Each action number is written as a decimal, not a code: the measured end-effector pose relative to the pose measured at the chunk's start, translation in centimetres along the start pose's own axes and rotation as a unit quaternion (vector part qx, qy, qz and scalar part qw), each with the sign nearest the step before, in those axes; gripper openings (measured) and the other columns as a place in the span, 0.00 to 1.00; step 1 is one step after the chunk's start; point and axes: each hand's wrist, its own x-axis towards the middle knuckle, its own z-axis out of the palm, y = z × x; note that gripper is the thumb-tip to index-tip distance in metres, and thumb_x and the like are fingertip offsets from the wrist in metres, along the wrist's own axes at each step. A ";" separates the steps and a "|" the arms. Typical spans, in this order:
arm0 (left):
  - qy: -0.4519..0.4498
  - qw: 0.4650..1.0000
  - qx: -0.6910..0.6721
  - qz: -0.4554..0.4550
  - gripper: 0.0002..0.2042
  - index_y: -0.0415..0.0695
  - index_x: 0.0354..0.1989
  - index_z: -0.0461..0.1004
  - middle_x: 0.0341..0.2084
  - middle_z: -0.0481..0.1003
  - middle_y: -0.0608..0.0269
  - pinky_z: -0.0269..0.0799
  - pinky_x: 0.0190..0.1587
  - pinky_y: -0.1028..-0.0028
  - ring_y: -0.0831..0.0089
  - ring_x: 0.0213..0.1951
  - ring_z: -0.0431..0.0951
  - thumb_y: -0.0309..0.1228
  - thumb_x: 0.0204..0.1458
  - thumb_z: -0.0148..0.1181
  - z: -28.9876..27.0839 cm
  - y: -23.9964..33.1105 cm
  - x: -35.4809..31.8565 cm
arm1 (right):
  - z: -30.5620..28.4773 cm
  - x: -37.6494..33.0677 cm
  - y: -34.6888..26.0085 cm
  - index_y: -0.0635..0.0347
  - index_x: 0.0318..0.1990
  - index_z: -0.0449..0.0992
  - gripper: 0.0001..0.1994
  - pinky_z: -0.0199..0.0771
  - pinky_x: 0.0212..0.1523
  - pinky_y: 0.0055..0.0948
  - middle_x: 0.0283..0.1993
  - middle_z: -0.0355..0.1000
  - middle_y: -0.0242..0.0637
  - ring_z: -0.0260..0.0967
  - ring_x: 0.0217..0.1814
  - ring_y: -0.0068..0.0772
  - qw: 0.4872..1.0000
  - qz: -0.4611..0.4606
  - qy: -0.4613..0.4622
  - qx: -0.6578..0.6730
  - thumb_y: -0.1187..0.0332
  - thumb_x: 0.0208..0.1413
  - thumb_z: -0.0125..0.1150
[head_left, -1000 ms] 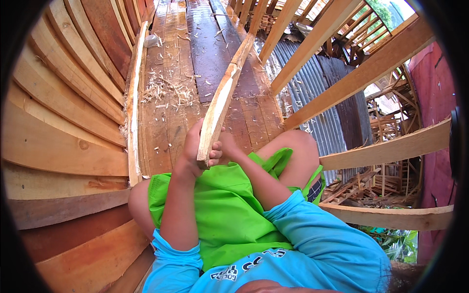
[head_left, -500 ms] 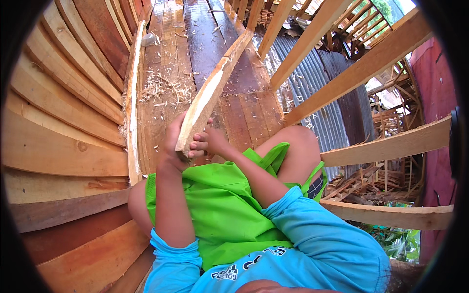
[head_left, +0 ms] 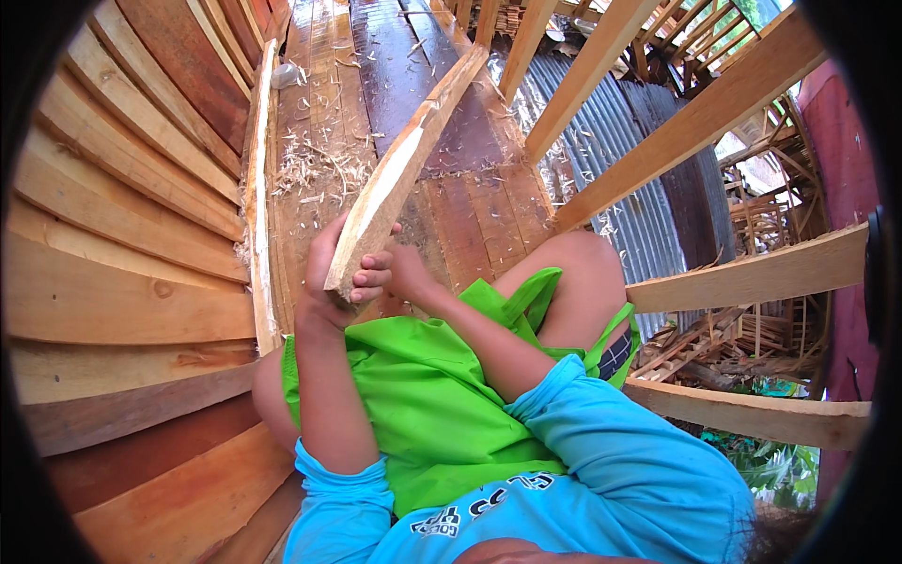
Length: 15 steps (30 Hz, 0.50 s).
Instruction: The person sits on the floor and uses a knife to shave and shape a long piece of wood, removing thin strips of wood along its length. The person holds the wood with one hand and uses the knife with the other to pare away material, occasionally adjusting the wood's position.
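Observation:
A long, pale strip of wood (head_left: 399, 169) slants away from my lap, its near end tilted toward me and its far end up by the slatted railing. One long face is bright and freshly cut, with bark-brown patches farther up. My left hand (head_left: 324, 258) is closed around the near end, the fingers wrapping under and showing at the right side. Close beside those fingers is my right hand (head_left: 410, 274), partly behind the wood. Its fingers are mostly hidden, so its grip cannot be made out.
Wood shavings (head_left: 319, 174) litter the plank floor (head_left: 470, 207). Upright boards (head_left: 122, 273) line the left side, with a narrow pale batten (head_left: 260, 197) along their foot. A clear plastic cup (head_left: 287, 75) lies near it. Railing bars (head_left: 695, 122) stand at right, before corrugated metal sheets (head_left: 620, 160).
The near end of the wood strip has shifted slightly left and down, with my left hand moving along. My right hand has edged left a little.

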 end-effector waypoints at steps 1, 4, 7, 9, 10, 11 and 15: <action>0.001 1.000 0.000 0.000 0.26 0.38 0.51 0.65 0.16 0.61 0.69 0.58 0.08 0.81 0.81 0.11 0.60 0.50 0.63 0.35 0.1 0.0 0.0 | -0.4 0.2 0.2 0.79 0.49 0.69 0.20 0.78 0.41 0.42 0.42 0.74 0.64 0.76 0.44 0.55 0.997 0.053 0.045 -0.043 0.76 0.49 0.59; 0.014 1.000 0.000 0.004 0.26 0.38 0.51 0.65 0.16 0.61 0.69 0.58 0.08 0.81 0.81 0.11 0.60 0.50 0.63 0.35 0.4 -0.1 -0.2 | -2.5 0.6 1.6 0.76 0.47 0.71 0.19 0.77 0.40 0.44 0.41 0.74 0.62 0.76 0.43 0.55 0.964 0.168 0.132 -0.158 0.75 0.48 0.61; -0.005 1.000 0.010 0.001 0.26 0.38 0.51 0.64 0.16 0.61 0.69 0.58 0.08 0.81 0.81 0.11 0.60 0.50 0.63 0.34 0.2 0.1 0.0 | -3.4 0.4 2.2 0.73 0.43 0.74 0.15 0.77 0.37 0.45 0.39 0.74 0.61 0.76 0.41 0.56 0.956 0.162 0.100 -0.222 0.74 0.47 0.61; -0.006 1.000 0.006 0.002 0.26 0.38 0.51 0.64 0.16 0.61 0.68 0.58 0.08 0.81 0.81 0.12 0.60 0.50 0.63 0.34 0.2 0.2 -0.2 | -2.2 -0.2 -0.4 0.75 0.47 0.72 0.18 0.79 0.30 0.42 0.39 0.75 0.61 0.77 0.41 0.54 0.966 0.110 0.038 -0.232 0.77 0.46 0.61; -0.005 1.000 0.003 0.004 0.26 0.38 0.51 0.64 0.16 0.61 0.68 0.57 0.08 0.80 0.81 0.12 0.60 0.50 0.63 0.34 0.1 0.3 -0.3 | -2.4 -0.3 -1.8 0.75 0.46 0.72 0.18 0.79 0.29 0.41 0.39 0.75 0.61 0.77 0.41 0.54 0.978 0.099 0.005 -0.183 0.77 0.46 0.61; -0.004 1.000 0.001 0.005 0.26 0.37 0.51 0.64 0.16 0.61 0.68 0.58 0.08 0.80 0.81 0.12 0.60 0.50 0.63 0.34 0.1 0.2 -0.4 | -3.0 -0.4 -3.2 0.75 0.46 0.72 0.17 0.78 0.28 0.41 0.39 0.75 0.60 0.77 0.40 0.55 0.987 0.089 -0.027 -0.133 0.77 0.46 0.61; 0.010 1.000 -0.003 0.007 0.27 0.37 0.52 0.64 0.16 0.61 0.68 0.58 0.08 0.80 0.81 0.12 0.60 0.50 0.63 0.34 0.1 -0.1 -0.3 | -4.2 2.9 1.3 0.75 0.41 0.74 0.14 0.78 0.28 0.39 0.32 0.76 0.54 0.78 0.33 0.51 0.956 0.132 0.192 -0.181 0.77 0.46 0.60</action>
